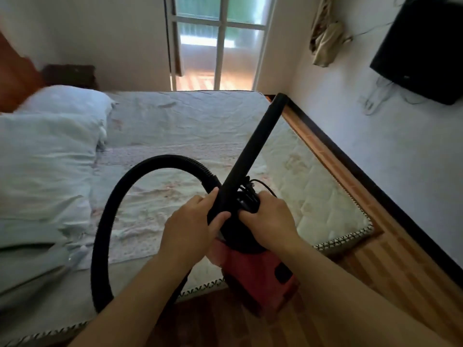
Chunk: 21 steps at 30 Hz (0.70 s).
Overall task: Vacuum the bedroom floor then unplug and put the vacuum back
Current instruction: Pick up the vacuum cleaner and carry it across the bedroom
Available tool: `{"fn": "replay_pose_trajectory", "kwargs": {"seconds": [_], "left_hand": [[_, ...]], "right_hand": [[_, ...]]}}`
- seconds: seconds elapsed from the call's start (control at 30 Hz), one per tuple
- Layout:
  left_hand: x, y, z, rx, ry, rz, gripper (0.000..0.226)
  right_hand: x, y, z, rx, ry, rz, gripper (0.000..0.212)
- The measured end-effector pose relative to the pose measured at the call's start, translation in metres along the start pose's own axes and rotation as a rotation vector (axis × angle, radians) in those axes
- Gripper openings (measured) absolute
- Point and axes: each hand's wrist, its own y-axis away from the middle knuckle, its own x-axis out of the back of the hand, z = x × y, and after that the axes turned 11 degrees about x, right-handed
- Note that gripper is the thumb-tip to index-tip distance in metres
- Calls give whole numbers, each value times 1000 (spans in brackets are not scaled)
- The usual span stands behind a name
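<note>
A red canister vacuum (260, 274) with a black top hangs in front of me, over the bed's near corner. Its black wand (255, 144) rises diagonally toward the far right wall. My left hand (190, 221) grips the lower end of the wand, where the ribbed black hose (112, 204) joins it. The hose loops left and down in a big arc. My right hand (270, 216) grips the black handle on top of the vacuum, together with a bundle of black cord (246, 190).
A bed (175, 136) with a pale quilted cover and pillows (50, 136) fills the left and middle. Wooden floor (375, 261) runs in a narrow strip along the right wall. A black TV (423, 48) hangs on that wall. A glass door (220, 43) stands behind the bed.
</note>
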Motion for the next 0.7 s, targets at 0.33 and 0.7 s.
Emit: {"fn": "replay_pose_trajectory", "kwargs": {"seconds": [0.33,0.7], "left_hand": [[-58,-34,90,-357,28,-220,64],[-168,-6,228,-587,-26,-378,65]], "right_hand": [[50,42,64,-368,35,305,32],[116,97,198,-621,-56,505,31]]}}
